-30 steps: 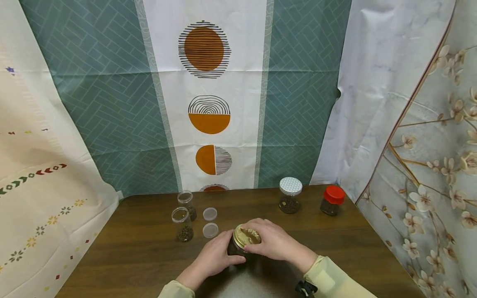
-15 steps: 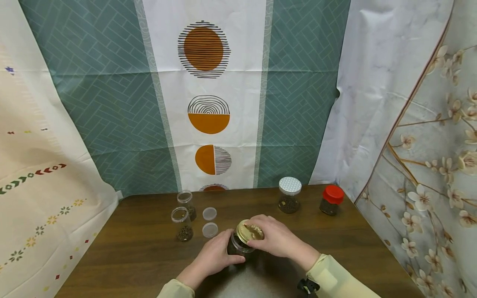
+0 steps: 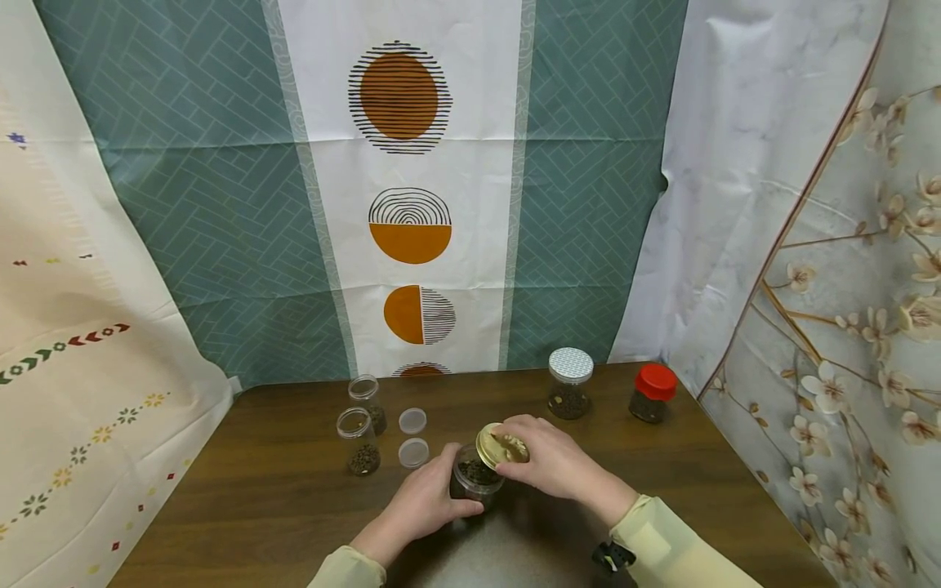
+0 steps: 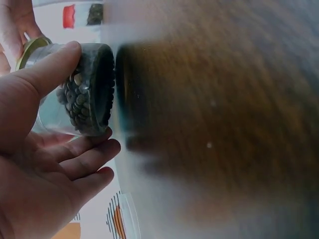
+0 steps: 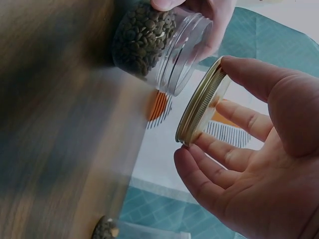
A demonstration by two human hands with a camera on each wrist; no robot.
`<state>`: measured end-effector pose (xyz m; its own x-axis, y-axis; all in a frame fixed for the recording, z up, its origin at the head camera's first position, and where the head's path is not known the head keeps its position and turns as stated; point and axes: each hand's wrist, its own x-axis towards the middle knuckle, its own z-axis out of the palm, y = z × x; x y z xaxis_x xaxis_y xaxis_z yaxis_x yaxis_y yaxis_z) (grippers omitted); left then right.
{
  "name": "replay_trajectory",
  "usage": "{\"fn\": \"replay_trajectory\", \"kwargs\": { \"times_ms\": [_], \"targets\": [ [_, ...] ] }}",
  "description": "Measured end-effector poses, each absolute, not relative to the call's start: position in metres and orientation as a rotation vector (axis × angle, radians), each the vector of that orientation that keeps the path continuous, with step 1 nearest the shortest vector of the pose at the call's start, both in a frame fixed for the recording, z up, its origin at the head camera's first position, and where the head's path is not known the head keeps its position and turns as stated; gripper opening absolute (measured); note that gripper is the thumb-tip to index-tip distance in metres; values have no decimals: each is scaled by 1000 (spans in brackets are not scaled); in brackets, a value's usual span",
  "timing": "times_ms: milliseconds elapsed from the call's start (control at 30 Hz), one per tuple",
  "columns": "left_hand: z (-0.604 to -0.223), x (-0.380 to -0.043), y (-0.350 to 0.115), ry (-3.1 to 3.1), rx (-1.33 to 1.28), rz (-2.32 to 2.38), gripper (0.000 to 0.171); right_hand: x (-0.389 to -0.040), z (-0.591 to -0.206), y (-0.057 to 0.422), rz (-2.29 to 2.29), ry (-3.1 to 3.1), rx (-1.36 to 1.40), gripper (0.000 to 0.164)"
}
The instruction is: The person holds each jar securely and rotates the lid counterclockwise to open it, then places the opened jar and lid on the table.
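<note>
A clear jar (image 3: 474, 483) of dark, bean-like pieces stands upright on the wooden table, its mouth uncovered. My left hand (image 3: 426, 498) holds it by the side, with the thumb and fingers round the wall in the left wrist view. The right hand (image 3: 547, 459) grips a gold screw lid (image 3: 500, 446) by its rim. That lid is tilted just above and to the right of the jar's mouth. In the right wrist view a gap separates the lid (image 5: 199, 107) from the threaded neck (image 5: 184, 55).
Two uncovered jars (image 3: 362, 449) with dark pieces stand at the left, beside two flat clear lids (image 3: 413, 452). Farther back at the right are a jar with a patterned lid (image 3: 570, 382) and one with a red lid (image 3: 654, 392). Curtains rise behind the table (image 3: 250, 490).
The gold lid has come off the jar and moved up and to the right in my right hand, baring the pieces inside. The left hand stays on the jar.
</note>
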<state>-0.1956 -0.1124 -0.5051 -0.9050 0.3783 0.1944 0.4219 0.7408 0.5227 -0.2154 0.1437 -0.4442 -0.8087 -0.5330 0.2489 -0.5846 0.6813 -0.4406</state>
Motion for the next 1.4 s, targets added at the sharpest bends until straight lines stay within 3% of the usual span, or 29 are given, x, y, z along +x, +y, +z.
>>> {"fn": "replay_trajectory", "kwargs": {
  "times_ms": [867,1400],
  "targets": [
    [-510,-213,-106,-2833,-528,-891,92,-238,-466,158,617,-2810,696,49],
    [-515,-220,-104,-2775,-487,-892,85,-240,-479,153,438,-2876,746,46]
  ]
}}
